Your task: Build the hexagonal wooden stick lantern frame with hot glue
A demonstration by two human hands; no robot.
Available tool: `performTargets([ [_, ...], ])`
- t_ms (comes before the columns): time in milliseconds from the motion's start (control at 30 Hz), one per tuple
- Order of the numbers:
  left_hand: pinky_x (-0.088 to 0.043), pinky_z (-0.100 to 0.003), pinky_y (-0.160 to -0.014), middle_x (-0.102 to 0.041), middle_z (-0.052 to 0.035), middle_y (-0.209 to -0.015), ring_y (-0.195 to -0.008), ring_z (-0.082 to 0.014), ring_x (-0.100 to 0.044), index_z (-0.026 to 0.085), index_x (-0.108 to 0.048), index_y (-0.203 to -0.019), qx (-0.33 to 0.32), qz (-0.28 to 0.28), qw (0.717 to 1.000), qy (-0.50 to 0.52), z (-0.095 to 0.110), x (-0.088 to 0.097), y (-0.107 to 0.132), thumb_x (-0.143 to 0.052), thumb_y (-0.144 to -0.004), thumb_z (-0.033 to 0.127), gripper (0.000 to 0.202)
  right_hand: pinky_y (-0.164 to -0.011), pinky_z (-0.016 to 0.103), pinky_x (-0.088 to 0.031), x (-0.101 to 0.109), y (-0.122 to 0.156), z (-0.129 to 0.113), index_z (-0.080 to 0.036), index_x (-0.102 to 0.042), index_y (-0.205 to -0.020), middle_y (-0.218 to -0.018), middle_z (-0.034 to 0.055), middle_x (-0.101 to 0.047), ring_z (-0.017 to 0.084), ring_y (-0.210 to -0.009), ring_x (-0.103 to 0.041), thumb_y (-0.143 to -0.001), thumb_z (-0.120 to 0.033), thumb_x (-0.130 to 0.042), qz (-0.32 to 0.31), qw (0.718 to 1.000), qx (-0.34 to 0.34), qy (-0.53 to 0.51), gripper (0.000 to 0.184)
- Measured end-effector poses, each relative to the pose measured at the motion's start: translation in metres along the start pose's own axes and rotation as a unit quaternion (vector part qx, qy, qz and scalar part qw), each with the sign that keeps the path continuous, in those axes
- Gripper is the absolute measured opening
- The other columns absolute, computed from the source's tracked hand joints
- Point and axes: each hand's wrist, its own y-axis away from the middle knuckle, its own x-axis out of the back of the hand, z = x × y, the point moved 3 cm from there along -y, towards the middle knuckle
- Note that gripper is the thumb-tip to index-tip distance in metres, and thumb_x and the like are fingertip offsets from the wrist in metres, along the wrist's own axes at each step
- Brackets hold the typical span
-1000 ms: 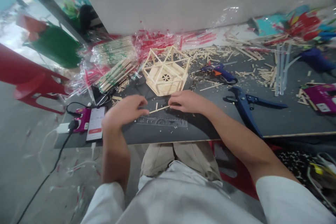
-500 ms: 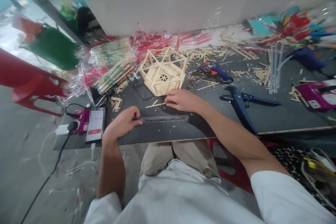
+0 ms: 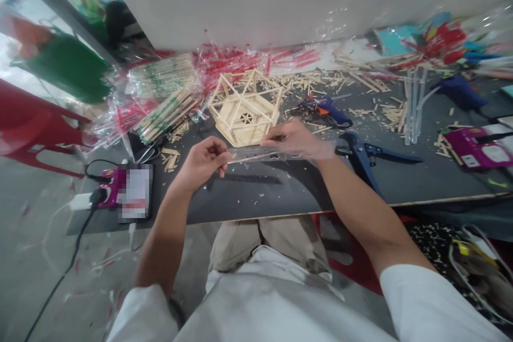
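My left hand (image 3: 205,163) is closed on the left end of a clear plastic ruler (image 3: 298,153), which is lifted above the table. A thin wooden stick (image 3: 253,158) runs along the ruler, close to its left half. My right hand (image 3: 294,138) is closed in a pinch behind the ruler, at the stick's right end; its fingertips are partly hidden. Just beyond both hands stands a six-sided frame of wooden sticks (image 3: 244,97) with spokes and a small wheel-like opening in its base.
To the right lie a blue glue gun (image 3: 335,112), a blue cutter (image 3: 363,163) and clear glue sticks (image 3: 412,109). Bundled sticks (image 3: 168,117) lie at left, near a phone (image 3: 136,192) and a purple power strip (image 3: 113,186). Cut stick pieces (image 3: 316,83) cover the back.
My left hand has raised the ruler off the table. My right hand has moved slightly up and right with the stick, which is now alongside the ruler.
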Motion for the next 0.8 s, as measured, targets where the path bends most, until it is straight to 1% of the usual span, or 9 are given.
performTargets([
  [133,-0.049,-0.018,-0.041,-0.062,0.0022,-0.059,-0.047,-0.0084,-0.057,0.017,-0.063,-0.079,0.009,-0.039,0.997,0.060,0.001,-0.013,-0.023,-0.094,-0.070,0.044,0.042,-0.074,0.032,-0.050,-0.005,-0.002,0.004,-0.021,-0.080,-0.081,-0.082,0.0042,-0.079,0.020,-0.076,-0.072,-0.084,-0.047,-0.080,0.023,0.998,-0.043,-0.036,0.027],
  [200,-0.050,-0.018,-0.041,-0.064,0.0009,-0.061,-0.048,-0.0083,-0.059,0.016,-0.064,-0.077,0.004,-0.029,0.996,0.080,-0.001,-0.017,-0.028,-0.095,-0.069,0.046,0.044,-0.073,0.032,-0.051,-0.004,-0.001,0.001,-0.022,-0.076,-0.077,-0.079,0.0030,-0.077,0.020,-0.075,-0.071,-0.073,-0.044,-0.089,0.033,0.993,-0.068,-0.092,0.026],
  [300,-0.050,-0.016,-0.040,-0.067,0.0005,-0.062,-0.047,-0.0069,-0.058,0.016,-0.065,-0.075,-0.009,0.016,0.993,0.115,-0.008,-0.021,-0.031,-0.098,-0.065,0.046,0.045,-0.067,0.031,-0.051,-0.001,0.002,-0.007,-0.022,-0.069,-0.073,-0.072,0.0001,-0.070,0.017,-0.068,-0.065,-0.062,-0.040,-0.097,0.040,0.974,-0.093,-0.204,0.035],
  [333,-0.049,-0.015,-0.040,-0.067,0.0006,-0.062,-0.047,-0.0064,-0.058,0.015,-0.065,-0.075,-0.010,0.034,0.992,0.125,-0.011,-0.022,-0.031,-0.098,-0.065,0.046,0.046,-0.065,0.031,-0.050,-0.001,0.003,-0.010,-0.023,-0.068,-0.074,-0.071,-0.0006,-0.069,0.016,-0.066,-0.063,-0.063,-0.042,-0.097,0.033,0.967,-0.090,-0.235,0.037],
  [400,-0.047,-0.014,-0.038,-0.068,0.0001,-0.062,-0.046,-0.0057,-0.057,0.015,-0.066,-0.074,-0.015,0.071,0.988,0.138,-0.018,-0.023,-0.031,-0.097,-0.064,0.048,0.046,-0.060,0.029,-0.047,-0.002,0.003,-0.014,-0.022,-0.068,-0.074,-0.069,-0.0006,-0.067,0.014,-0.061,-0.060,-0.073,-0.056,-0.090,0.018,0.958,-0.063,-0.279,0.040],
  [500,-0.046,-0.014,-0.037,-0.069,-0.0009,-0.064,-0.046,-0.0059,-0.057,0.015,-0.067,-0.076,-0.039,0.113,0.982,0.144,-0.025,-0.023,-0.030,-0.097,-0.066,0.048,0.046,-0.056,0.028,-0.043,-0.007,0.002,-0.014,-0.021,-0.067,-0.070,-0.062,0.0009,-0.065,0.012,-0.055,-0.056,-0.093,-0.073,-0.064,0.032,0.952,-0.034,-0.303,0.057],
  [567,-0.046,-0.015,-0.037,-0.070,-0.0012,-0.065,-0.046,-0.0061,-0.057,0.015,-0.067,-0.078,-0.068,0.134,0.978,0.142,-0.026,-0.023,-0.031,-0.096,-0.068,0.047,0.044,-0.055,0.027,-0.043,-0.013,0.001,-0.010,-0.021,-0.065,-0.066,-0.059,0.0009,-0.064,0.011,-0.053,-0.055,-0.096,-0.073,-0.060,0.053,0.950,-0.049,-0.303,0.060],
  [667,-0.046,-0.016,-0.036,-0.070,-0.0003,-0.066,-0.044,-0.0060,-0.057,0.017,-0.066,-0.079,-0.105,0.165,0.971,0.134,-0.028,-0.022,-0.031,-0.094,-0.071,0.049,0.044,-0.054,0.026,-0.041,-0.019,0.002,-0.005,-0.021,-0.063,-0.063,-0.057,0.0001,-0.063,0.010,-0.052,-0.053,-0.094,-0.071,-0.064,0.074,0.946,-0.073,-0.307,0.059],
  [800,-0.047,-0.017,-0.037,-0.066,0.0041,-0.061,-0.044,-0.0065,-0.057,0.020,-0.062,-0.080,-0.133,0.190,0.968,0.098,-0.034,-0.021,-0.034,-0.092,-0.073,0.052,0.045,-0.051,0.026,-0.038,-0.020,0.005,0.003,-0.021,-0.060,-0.061,-0.051,-0.0016,-0.057,0.009,-0.048,-0.050,-0.093,-0.072,-0.065,0.120,0.947,-0.111,-0.276,0.061],
])
